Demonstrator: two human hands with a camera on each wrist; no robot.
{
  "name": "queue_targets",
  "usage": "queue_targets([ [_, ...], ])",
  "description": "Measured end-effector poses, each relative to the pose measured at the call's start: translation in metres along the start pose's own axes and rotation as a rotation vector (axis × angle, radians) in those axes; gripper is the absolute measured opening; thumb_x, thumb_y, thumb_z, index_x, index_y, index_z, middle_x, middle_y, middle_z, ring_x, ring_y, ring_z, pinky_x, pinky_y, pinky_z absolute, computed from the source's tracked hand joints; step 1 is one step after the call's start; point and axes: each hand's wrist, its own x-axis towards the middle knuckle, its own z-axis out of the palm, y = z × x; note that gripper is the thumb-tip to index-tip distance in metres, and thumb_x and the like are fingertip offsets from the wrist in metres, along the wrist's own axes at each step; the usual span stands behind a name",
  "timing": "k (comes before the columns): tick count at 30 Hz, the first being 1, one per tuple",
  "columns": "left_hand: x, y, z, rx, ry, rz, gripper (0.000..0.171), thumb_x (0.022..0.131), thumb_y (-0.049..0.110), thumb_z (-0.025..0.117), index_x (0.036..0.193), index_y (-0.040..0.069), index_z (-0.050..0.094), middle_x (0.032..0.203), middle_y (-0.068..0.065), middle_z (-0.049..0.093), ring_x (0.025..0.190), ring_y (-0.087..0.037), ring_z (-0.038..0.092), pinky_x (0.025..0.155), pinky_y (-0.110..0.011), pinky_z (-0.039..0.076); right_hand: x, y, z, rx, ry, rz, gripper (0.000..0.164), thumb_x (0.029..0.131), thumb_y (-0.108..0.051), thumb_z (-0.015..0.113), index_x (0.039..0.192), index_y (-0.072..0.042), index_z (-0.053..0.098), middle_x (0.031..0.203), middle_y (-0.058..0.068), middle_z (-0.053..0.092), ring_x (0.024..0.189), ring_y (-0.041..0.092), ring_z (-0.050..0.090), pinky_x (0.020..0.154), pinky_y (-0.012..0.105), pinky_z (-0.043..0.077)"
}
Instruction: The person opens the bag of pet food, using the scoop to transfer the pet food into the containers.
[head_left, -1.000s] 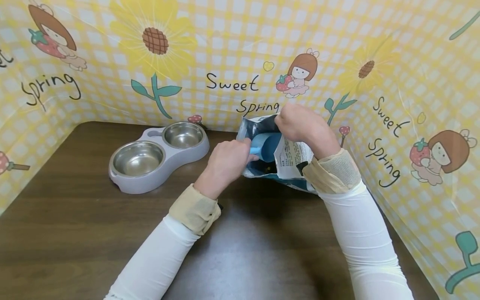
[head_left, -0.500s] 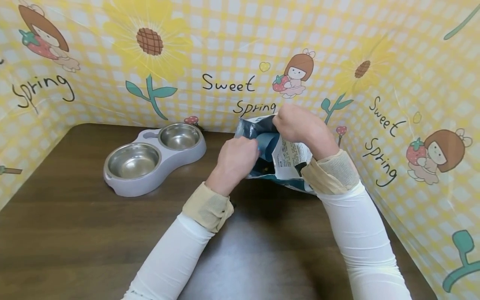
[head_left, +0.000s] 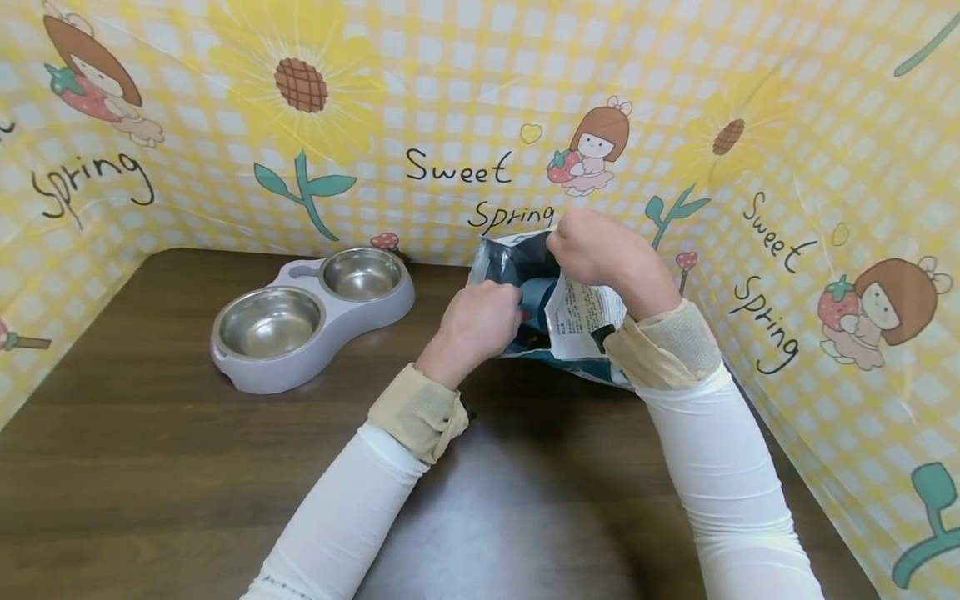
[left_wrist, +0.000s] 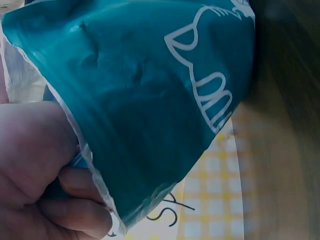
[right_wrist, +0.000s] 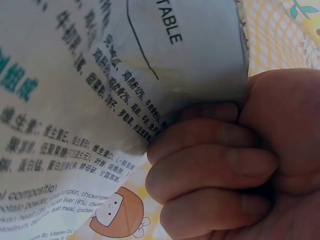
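A teal and white pet food bag [head_left: 588, 321] stands at the back right of the table, its mouth facing left toward the bowls. My right hand [head_left: 600, 250] grips the upper edge of the bag's mouth, fingers curled over the printed panel [right_wrist: 100, 80] in the right wrist view. At the mouth, my left hand [head_left: 480, 323] holds a blue scoop [head_left: 536, 298] by its handle, which the fist covers. The scoop's cup sits inside the bag, partly hidden. Beside the left fingers, the teal side [left_wrist: 130, 100] with a white cat outline fills the left wrist view.
A pale lilac double feeder [head_left: 348, 321] with two steel bowls, large [head_left: 272, 323] and small [head_left: 362, 275], stands left of the bag on the dark wooden table [head_left: 187, 467]. Yellow checked cloth [head_left: 450, 100] walls the back and sides.
My left hand has moved right and pushed the scoop deeper into the bag, so its handle no longer shows. The right hand keeps its grip on the bag's edge.
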Motion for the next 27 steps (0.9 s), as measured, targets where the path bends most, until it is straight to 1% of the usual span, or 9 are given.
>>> queue_targets([
  [4,0.002,0.002,0.003,-0.024,0.016,-0.013,0.028,0.098,0.033,0.058,0.084,0.012,0.071,0.068,-0.002,0.062,0.056,-0.016,0.057,0.05,-0.033,0.053,0.0,0.0,0.0,0.0,-0.007,0.004,0.042,0.101,-0.012,0.035,0.061,-0.01,0.046,0.055,0.002,0.036,0.043,0.017,0.039,0.044,0.027,0.035],
  [6,0.003,0.003,0.004,-0.052,0.011,-0.014,0.029,0.098,0.032,0.058,0.083,0.012,0.071,0.068,-0.003,0.062,0.055,-0.016,0.057,0.049,-0.033,0.052,0.0,0.0,0.0,0.0,-0.009,0.007,0.042,0.101,-0.012,0.035,0.061,-0.01,0.046,0.055,0.002,0.036,0.043,0.017,0.039,0.044,0.027,0.035],
  [9,0.004,0.004,0.007,-0.103,-0.007,-0.016,0.029,0.099,0.032,0.057,0.082,0.011,0.071,0.065,-0.003,0.062,0.052,-0.016,0.058,0.045,-0.031,0.051,0.0,0.0,0.0,0.006,-0.017,0.009,0.042,0.101,-0.011,0.035,0.061,-0.01,0.045,0.055,0.002,0.035,0.042,0.016,0.038,0.044,0.026,0.034],
  [12,0.004,0.003,0.01,-0.192,-0.034,-0.033,0.03,0.099,0.029,0.056,0.08,0.011,0.069,0.064,-0.004,0.062,0.049,-0.015,0.058,0.042,-0.028,0.048,0.0,0.0,0.0,0.012,-0.027,0.015,0.041,0.102,-0.012,0.035,0.063,-0.009,0.046,0.056,0.002,0.035,0.044,0.017,0.038,0.045,0.026,0.035],
  [16,0.006,0.0,0.012,-0.304,-0.08,-0.082,0.03,0.101,0.028,0.054,0.077,0.013,0.066,0.063,-0.004,0.061,0.049,-0.015,0.058,0.042,-0.025,0.045,0.0,0.0,0.0,0.024,-0.04,0.027,0.041,0.102,-0.013,0.034,0.064,-0.008,0.049,0.057,0.003,0.036,0.045,0.018,0.041,0.046,0.027,0.036],
  [20,0.005,-0.003,0.011,-0.355,-0.117,-0.109,0.03,0.101,0.029,0.052,0.082,0.011,0.068,0.065,-0.005,0.061,0.051,-0.016,0.059,0.043,-0.024,0.045,0.0,-0.001,0.0,0.03,-0.039,0.026,0.041,0.103,-0.013,0.034,0.066,-0.007,0.052,0.058,0.003,0.036,0.046,0.019,0.041,0.046,0.027,0.036],
  [23,0.004,-0.005,0.008,-0.401,-0.147,-0.147,0.031,0.102,0.03,0.051,0.084,0.01,0.068,0.065,-0.005,0.059,0.051,-0.018,0.059,0.042,-0.025,0.045,0.001,-0.001,0.0,0.028,-0.032,0.02,0.041,0.103,-0.013,0.034,0.067,-0.007,0.052,0.059,0.004,0.036,0.047,0.019,0.041,0.048,0.028,0.037],
  [25,0.003,-0.006,0.006,-0.439,-0.171,-0.182,0.034,0.102,0.032,0.051,0.081,0.011,0.066,0.063,-0.005,0.056,0.051,-0.019,0.058,0.042,-0.025,0.044,0.001,-0.001,-0.001,0.025,-0.03,0.016,0.04,0.102,-0.013,0.034,0.067,-0.006,0.051,0.059,0.004,0.036,0.048,0.02,0.042,0.049,0.028,0.037],
  [27,0.002,-0.007,0.003,-0.471,-0.188,-0.209,0.038,0.102,0.034,0.051,0.074,0.011,0.062,0.06,-0.003,0.053,0.05,-0.019,0.058,0.042,-0.025,0.043,0.001,0.0,-0.001,0.029,-0.03,0.018,0.04,0.103,-0.013,0.033,0.067,-0.006,0.052,0.06,0.004,0.037,0.05,0.02,0.043,0.049,0.028,0.038],
])
